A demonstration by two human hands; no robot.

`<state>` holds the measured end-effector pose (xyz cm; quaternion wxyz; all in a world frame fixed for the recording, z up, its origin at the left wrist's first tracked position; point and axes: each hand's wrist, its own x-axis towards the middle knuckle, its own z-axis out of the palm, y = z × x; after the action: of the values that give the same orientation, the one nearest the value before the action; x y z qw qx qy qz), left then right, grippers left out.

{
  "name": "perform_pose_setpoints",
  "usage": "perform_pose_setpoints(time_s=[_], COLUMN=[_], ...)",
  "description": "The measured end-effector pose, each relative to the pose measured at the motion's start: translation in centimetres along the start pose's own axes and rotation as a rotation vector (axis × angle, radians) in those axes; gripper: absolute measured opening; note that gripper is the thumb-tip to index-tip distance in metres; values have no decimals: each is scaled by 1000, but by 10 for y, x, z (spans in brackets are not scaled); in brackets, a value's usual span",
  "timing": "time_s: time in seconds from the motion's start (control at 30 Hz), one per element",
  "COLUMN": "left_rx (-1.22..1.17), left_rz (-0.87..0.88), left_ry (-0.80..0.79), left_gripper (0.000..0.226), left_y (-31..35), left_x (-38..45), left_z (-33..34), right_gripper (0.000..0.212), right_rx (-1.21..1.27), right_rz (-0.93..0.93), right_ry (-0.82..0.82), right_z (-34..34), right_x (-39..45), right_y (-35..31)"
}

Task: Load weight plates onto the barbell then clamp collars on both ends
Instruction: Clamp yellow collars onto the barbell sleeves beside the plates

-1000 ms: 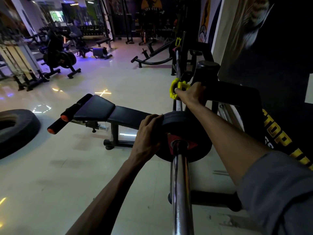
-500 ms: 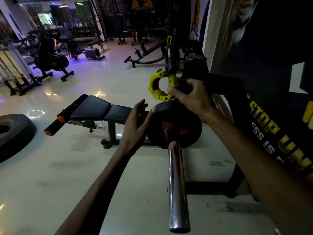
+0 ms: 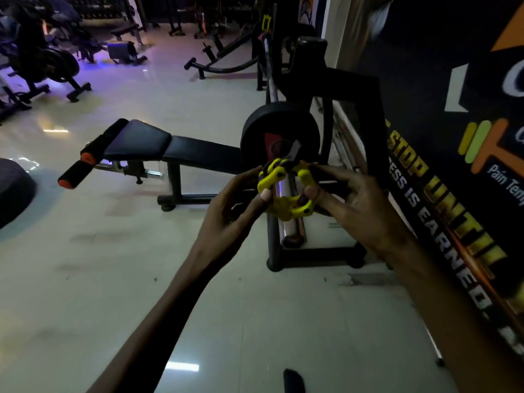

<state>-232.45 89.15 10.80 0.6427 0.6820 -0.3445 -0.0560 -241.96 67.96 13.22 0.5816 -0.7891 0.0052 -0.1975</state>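
A yellow clamp collar [image 3: 295, 207] rings the chrome barbell sleeve [image 3: 292, 225] near its near end. My left hand [image 3: 235, 199] grips the collar's left side and my right hand [image 3: 354, 202] grips its right side. Farther along the sleeve sits a black weight plate [image 3: 255, 129] with a red hub mark, a short gap away from the collar. The barbell rests on a black rack [image 3: 348, 83]. A second yellow collar [image 3: 266, 22] shows at the bar's far end.
A black adjustable bench [image 3: 158, 143] with orange-tipped rollers stands left of the plate. A large tyre [image 3: 14, 188] lies at the left edge. A dark wall banner [image 3: 453, 137] runs along the right. Other gym machines [image 3: 51, 61] stand at the back.
My right hand brought the yellow collar down from the rack to the sleeve's near end. My left hand left the plate and took hold of the collar's other side.
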Motion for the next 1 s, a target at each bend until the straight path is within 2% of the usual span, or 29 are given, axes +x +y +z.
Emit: perform_pose_setpoints(time_s=[0.2,0.5,0.87,1.0], left_rx=[-13,48,113,139], left_rz=[-115,-252,-170,-158], left_ry=[-95,-142,-29,23], left_gripper=[36,39,43,43], left_y=[-6,-36,-58,-67], left_x=[-48,-80,-55,-26], left_z=[12,26,29,28], right_gripper=[61,48,51,50], right_rx=[-53,-177,-185,-179], right_rz=[67,131,147,162], right_ry=[48,71,65,119], right_z=[8,26,27,24], right_x=[-58,-87,-60,-41], right_y=[17,39,59,74])
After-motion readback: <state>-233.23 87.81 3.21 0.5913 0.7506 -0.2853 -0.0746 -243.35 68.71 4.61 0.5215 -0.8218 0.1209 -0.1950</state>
